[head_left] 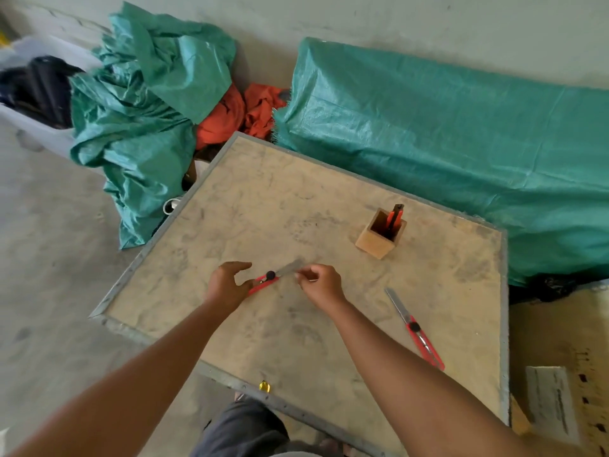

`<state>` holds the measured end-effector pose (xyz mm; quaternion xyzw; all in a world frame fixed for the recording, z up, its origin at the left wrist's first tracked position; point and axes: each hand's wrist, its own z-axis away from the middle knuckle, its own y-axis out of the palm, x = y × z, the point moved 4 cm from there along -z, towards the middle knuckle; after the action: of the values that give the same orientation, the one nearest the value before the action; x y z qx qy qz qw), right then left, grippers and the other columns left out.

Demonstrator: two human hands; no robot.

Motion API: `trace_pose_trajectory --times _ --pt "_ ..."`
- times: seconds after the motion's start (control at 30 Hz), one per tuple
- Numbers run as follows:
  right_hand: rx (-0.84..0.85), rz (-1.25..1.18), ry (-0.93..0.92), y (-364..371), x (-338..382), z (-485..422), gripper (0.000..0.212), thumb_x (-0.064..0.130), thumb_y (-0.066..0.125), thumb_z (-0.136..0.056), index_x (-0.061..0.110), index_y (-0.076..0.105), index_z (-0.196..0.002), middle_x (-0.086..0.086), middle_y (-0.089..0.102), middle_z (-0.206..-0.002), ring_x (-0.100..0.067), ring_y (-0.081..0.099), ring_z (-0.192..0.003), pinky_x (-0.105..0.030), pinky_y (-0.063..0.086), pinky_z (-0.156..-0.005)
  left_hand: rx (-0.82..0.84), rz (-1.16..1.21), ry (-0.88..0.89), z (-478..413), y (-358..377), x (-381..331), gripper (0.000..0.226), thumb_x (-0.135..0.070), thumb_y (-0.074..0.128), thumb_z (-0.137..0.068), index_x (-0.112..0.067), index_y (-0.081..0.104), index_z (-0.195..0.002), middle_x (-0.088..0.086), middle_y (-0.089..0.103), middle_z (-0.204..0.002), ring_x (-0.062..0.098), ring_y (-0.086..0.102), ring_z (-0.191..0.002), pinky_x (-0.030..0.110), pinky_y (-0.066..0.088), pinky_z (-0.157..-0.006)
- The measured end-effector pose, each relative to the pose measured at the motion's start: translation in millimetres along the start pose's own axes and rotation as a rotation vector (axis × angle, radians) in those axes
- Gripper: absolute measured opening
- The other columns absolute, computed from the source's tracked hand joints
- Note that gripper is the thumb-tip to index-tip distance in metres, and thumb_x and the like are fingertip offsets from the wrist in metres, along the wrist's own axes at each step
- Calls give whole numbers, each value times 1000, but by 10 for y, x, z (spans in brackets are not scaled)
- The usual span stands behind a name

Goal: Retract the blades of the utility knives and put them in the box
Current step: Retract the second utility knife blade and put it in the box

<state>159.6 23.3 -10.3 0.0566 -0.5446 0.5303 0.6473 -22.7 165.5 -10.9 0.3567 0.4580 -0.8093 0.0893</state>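
Table [329,199], scuffed, beside green tarpaulins [428,143]

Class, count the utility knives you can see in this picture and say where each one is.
3. One utility knife is held between both hands at the table's middle, one lies on the table to the right, and one stands in the wooden box. The box may hide more.

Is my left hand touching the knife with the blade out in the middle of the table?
Touching. The head view shows the left hand pinching the red handle end of the knife.
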Motion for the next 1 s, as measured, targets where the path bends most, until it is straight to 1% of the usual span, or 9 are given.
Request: trace_pose_trajectory --times 0.1,0.17,0.27,0.37,0.5,0.63,0.73,0.87,1.0 --pt "37 4 47 339 70 -49 22 23 73 -89 16 77 -110 -6 79 -102 -15 70 -91 -21 50 -83 61 -128 -37 -8 -2 255 57 -28 80 -77 -20 63 -131 13 61 -133 32 54 -125 42 47 -102" --pt "80 39 73 601 97 -99 33 21 72 -90 16 71 -123 -8 76 -113 -21 70 -105 -25 51 -94 100 -229 -38 -13 29 387 62 -38 81 -75 -25 62 -132 10 60 -131 32 53 -123 45 50 -98" --pt "66 97 79 842 109 -128 44 22 72 -90 12 65 -133 -9 70 -129 -23 65 -121 -27 44 -106 123 -264 36 24 103 444 49 -41 80 -75 -30 69 -121 6 62 -120 29 56 -114 43 53 -88" --pt "-3 67 93 934 121 -200 38 22 73 -90 14 69 -127 -8 72 -125 -24 66 -117 -27 46 -103 114 -258 130 16 95 397 31 -39 76 -80 -31 75 -110 5 65 -106 28 64 -97 37 56 -74" --pt "-51 -67 153 982 82 -151 26 20 71 -91 16 73 -117 -8 73 -110 -26 72 -99 -39 59 -93 103 -228 147 118 72 411 36 -35 77 -79 -28 74 -113 5 66 -106 26 67 -89 34 55 -70" --pt "-106 -328 228 797 163 10 23 13 66 -98 16 70 -120 -9 70 -108 -25 75 -89 -37 66 -72 61 -170 185 267 0 232 41 -38 78 -78 -27 72 -117 0 64 -106 21 66 -83 28 52 -66" --pt "-113 -376 173 506 270 159 23 16 66 -98 19 70 -120 -8 70 -111 -23 75 -93 -31 66 -71 42 -164 225 413 -19 5 43 -39 78 -79 -26 71 -119 -2 62 -106 15 63 -81 23 44 -65" --pt "-131 -386 69 -81 329 337 24 18 68 -96 24 72 -119 -6 69 -113 -22 72 -100 -29 66 -70 34 -38 276 668 3 -473 47 -38 79 -80 -24 68 -124 -2 62 -105 14 63 -83 22 48 -70" --pt "-114 -401 -29 -786 312 504 26 17 70 -95 21 73 -120 -3 69 -104 -19 74 -92 -30 65 -71 209 124 257 961 143 -927 52 -28 77 -84 -30 61 -133 -9 68 -110 12 67 -90 31 58 -82"
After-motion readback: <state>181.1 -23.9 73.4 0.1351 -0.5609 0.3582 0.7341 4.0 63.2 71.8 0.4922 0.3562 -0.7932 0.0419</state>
